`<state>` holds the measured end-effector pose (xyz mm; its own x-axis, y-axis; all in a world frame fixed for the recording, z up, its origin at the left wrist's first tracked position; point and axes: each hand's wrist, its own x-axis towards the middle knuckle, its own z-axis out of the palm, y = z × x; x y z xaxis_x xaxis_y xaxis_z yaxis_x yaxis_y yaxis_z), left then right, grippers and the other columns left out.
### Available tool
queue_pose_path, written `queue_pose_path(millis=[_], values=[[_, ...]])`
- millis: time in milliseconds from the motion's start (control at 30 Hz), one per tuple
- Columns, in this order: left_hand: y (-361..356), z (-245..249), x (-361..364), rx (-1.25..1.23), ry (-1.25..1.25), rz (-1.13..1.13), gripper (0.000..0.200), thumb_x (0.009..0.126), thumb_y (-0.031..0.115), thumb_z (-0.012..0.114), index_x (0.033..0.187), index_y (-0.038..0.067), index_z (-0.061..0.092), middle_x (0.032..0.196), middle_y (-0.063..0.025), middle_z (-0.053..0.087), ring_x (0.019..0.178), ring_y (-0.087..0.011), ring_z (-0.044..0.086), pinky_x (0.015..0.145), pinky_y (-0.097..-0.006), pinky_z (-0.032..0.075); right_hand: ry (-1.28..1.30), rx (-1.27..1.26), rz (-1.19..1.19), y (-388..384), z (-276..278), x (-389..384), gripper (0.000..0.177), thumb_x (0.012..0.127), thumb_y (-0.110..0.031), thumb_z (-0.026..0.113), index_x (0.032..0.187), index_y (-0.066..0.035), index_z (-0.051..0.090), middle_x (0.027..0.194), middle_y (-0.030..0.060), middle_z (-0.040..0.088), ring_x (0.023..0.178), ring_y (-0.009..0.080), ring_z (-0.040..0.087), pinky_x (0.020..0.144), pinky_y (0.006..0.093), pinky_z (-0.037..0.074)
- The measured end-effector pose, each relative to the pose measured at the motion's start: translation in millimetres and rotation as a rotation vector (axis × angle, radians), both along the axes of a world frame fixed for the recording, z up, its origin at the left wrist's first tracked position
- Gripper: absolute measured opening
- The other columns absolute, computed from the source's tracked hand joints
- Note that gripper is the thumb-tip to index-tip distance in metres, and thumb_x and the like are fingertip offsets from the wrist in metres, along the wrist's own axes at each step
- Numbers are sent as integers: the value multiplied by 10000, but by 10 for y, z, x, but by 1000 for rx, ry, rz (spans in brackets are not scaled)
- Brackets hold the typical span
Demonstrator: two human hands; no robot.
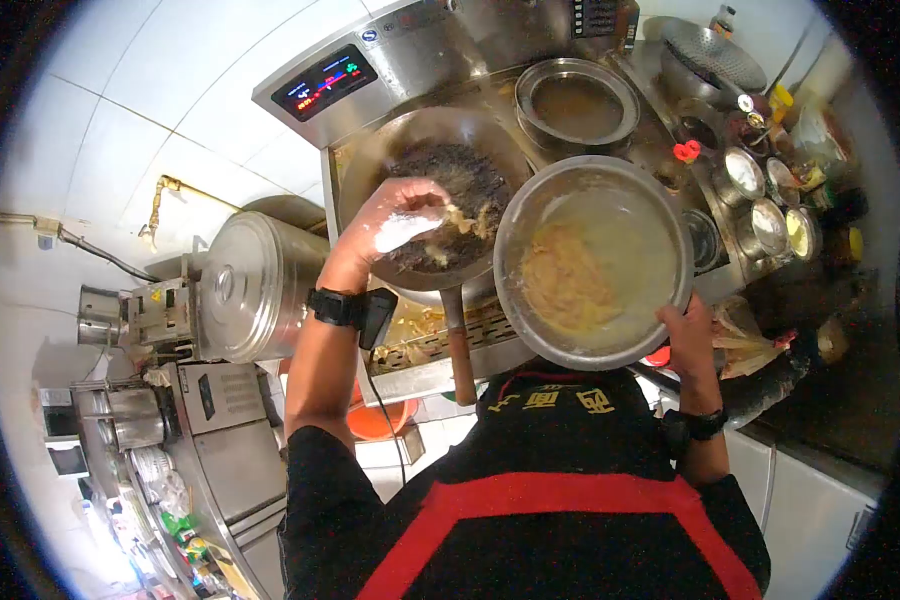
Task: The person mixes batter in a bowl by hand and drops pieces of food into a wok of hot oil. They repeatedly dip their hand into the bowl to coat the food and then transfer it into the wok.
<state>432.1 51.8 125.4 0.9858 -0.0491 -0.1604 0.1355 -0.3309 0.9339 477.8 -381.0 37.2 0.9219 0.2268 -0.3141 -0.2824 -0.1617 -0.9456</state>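
Observation:
My left hand (pixel 406 215), coated in white batter, is over the wok (pixel 368 150) with its fingers closed on some battered strips (pixel 460 222). Beneath it the wok holds dark oil (pixel 460 165), and more pale pieces show near its surface. My right hand (pixel 688 335) grips the near right rim of a metal bowl (pixel 515 215), which is held beside the wok. Inside the bowl lie yellowish battered strips (pixel 568 275) in a thin pale liquid. The wok's wooden handle (pixel 461 370) points toward my body.
A lidded steel pot (pixel 255 280) stands left of the wok. Behind the bowl is a round pan (pixel 577 105) of brown liquid. Seasoning containers (pixel 765 225) and a perforated strainer (pixel 715 60) sit at right. An orange basin (pixel 380 420) is below the stove's edge.

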Motion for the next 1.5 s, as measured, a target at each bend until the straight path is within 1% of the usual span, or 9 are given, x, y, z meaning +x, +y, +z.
queue_pose_path(millis=[233,367,533,733,1167,1267,1367,1433,1500], values=[[716,-1015,-73,-34,227,108,137,855,174,609,802,48,622,733,27,561,691,-106,528,632,-285,439,30,-53,-41,-25,-54,-24,374,750,-48,529,1113,40,541,970,91,620,822,148,590,748,279,487],[1209,-1811,-117,-28,20,170,181,837,226,598,783,57,630,707,-44,601,671,-225,591,627,-352,452,-50,-109,-5,-71,-103,-3,411,743,-40,522,1146,40,529,988,93,618,838,158,596,762,285,490],[1242,-1715,-212,854,-42,-35,151,776,150,592,868,52,663,825,-191,648,796,-406,606,690,-442,492,8,-56,-13,-79,-45,-41,462,740,-29,514,1198,34,511,1030,99,613,881,162,596,789,284,485],[1089,-1546,-321,1069,7,0,126,771,58,541,844,26,639,802,-207,642,834,-398,624,735,-488,501,-5,-78,40,-102,-4,-52,466,758,-37,507,1219,31,506,1068,96,612,905,165,590,830,283,468],[1189,-1626,-430,1212,-40,-83,161,725,1,564,854,28,656,891,-210,630,889,-384,606,779,-455,496,-97,-61,1,-122,-22,-56,372,769,-63,523,1127,32,556,1001,67,623,860,141,583,799,281,463],[1103,-1683,-438,757,86,174,150,719,35,590,850,52,662,875,-188,632,883,-391,604,769,-453,496,-98,-128,16,-211,-103,-33,386,766,-83,536,1136,24,547,1007,85,623,865,169,584,806,306,467],[1106,-1684,-403,1066,-52,-203,131,718,88,627,844,83,663,867,-176,636,850,-408,600,749,-451,489,-103,-195,30,-215,-74,-28,408,765,-105,549,1154,18,533,1018,109,623,878,203,586,815,333,471],[1118,-1698,-367,614,89,119,136,705,118,656,840,105,661,867,-168,635,837,-413,590,722,-450,479,-101,-184,17,-192,-15,-37,400,766,-106,550,1145,20,536,1015,113,623,881,207,589,815,337,472],[999,-1546,-345,847,51,96,162,702,118,661,862,93,655,871,-174,633,842,-410,585,718,-452,475,-64,-151,10,-190,29,-31,405,762,-102,550,1146,26,538,1024,125,624,893,218,595,822,345,475]])
